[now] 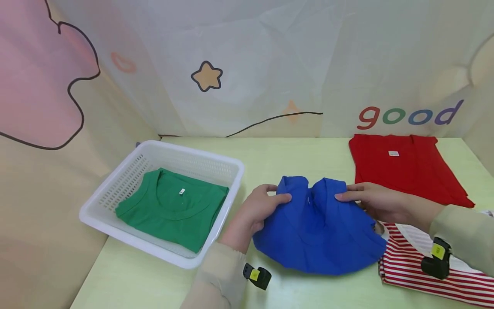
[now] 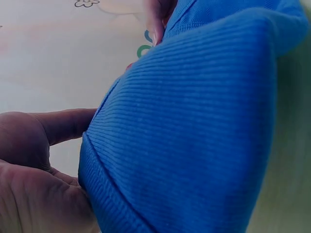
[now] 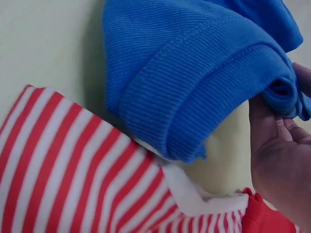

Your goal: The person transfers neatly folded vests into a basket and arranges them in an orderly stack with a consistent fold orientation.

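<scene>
A blue ribbed shirt [image 1: 308, 240] is held up by its far edge between both hands, sagging in the middle with its near part hanging toward the table. My left hand [image 1: 260, 206] pinches its left top corner, thumb on the near side. On the opposite corner, my right hand [image 1: 380, 199] grips the cloth with the thumb in front and the fingers behind. In the right wrist view, the folded hem of the blue shirt [image 3: 194, 97] hangs close to a red-and-white striped garment [image 3: 73, 160].
At the left stands a white plastic basket [image 1: 115, 231] with a folded green shirt [image 1: 185, 214] in it. A folded red shirt [image 1: 409, 171] lies at the back right. The striped garment [image 1: 420, 266] lies at the front right, under my right forearm. A printed curtain [image 1: 251, 56] closes off the back.
</scene>
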A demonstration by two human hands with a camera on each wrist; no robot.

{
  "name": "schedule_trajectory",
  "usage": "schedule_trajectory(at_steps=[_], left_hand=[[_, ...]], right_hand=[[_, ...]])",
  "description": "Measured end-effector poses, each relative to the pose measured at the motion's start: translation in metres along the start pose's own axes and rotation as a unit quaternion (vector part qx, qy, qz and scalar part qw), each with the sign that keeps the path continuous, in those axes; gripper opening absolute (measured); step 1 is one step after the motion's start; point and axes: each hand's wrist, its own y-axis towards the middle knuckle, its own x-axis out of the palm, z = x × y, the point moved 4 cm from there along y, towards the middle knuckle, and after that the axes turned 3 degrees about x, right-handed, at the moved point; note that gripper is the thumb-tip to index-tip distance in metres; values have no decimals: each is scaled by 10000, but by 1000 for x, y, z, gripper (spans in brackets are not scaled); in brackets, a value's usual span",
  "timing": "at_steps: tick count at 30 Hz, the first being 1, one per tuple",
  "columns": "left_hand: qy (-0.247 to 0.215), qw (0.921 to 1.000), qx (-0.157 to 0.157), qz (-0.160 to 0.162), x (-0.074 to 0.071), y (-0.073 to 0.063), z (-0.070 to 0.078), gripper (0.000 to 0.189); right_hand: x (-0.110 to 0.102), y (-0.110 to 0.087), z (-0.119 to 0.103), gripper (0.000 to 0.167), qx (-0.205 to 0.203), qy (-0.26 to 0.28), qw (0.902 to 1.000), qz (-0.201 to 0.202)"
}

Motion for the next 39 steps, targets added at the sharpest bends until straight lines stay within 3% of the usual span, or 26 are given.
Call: schedule_trajectory(at_steps=[8,24,39], left_hand=[[9,10000,-35,-1,-7,4,19,64],[-50,9989,-94,-454,-35,13,70,66],[-297,9959,-233,-823,-73,20,98,65]], right_hand=[[-17,-7,-11,87,-202,-61,9996,165],[-36,-21,-32,90,-358,33,9980,519],[-47,-25,-55,83,-615,241,9944,827]])
